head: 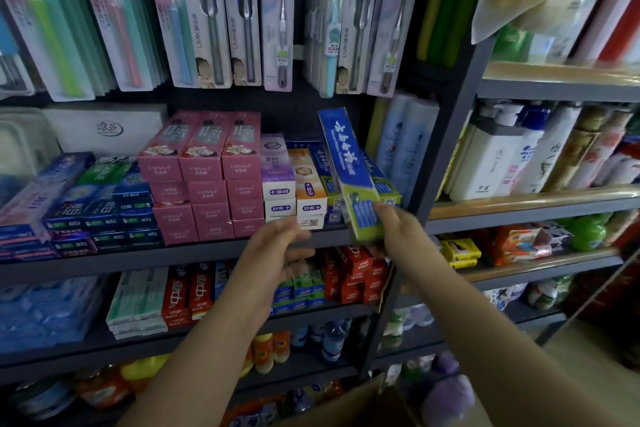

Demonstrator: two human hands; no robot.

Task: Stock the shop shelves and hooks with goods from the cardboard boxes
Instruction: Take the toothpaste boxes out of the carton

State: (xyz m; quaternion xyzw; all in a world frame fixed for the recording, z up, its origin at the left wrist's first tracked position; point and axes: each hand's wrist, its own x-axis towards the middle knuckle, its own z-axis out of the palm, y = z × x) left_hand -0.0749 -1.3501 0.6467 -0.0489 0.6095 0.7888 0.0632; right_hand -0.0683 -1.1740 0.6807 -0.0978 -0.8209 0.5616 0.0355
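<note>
The right hand point(398, 229) grips the lower end of a blue-and-green toothpaste box point(349, 177), its fingers curled round the green end while the blue end tilts up toward 11 o'clock. The box hangs in front of the shelf point(138, 258), just before a row of matching blue-green boxes point(384, 184) at its right-hand end. The left hand point(277, 253), at 9 o'clock from the right, hovers with fingers loosely spread and holding nothing; motion blur hides the fingertips. The box looks light and stiff, a thin carton with glossy faces that could slip or dent if squeezed. Held at one end it can swing, so a hold nearer the middle, across the narrow sides, would likely steady it.
</note>
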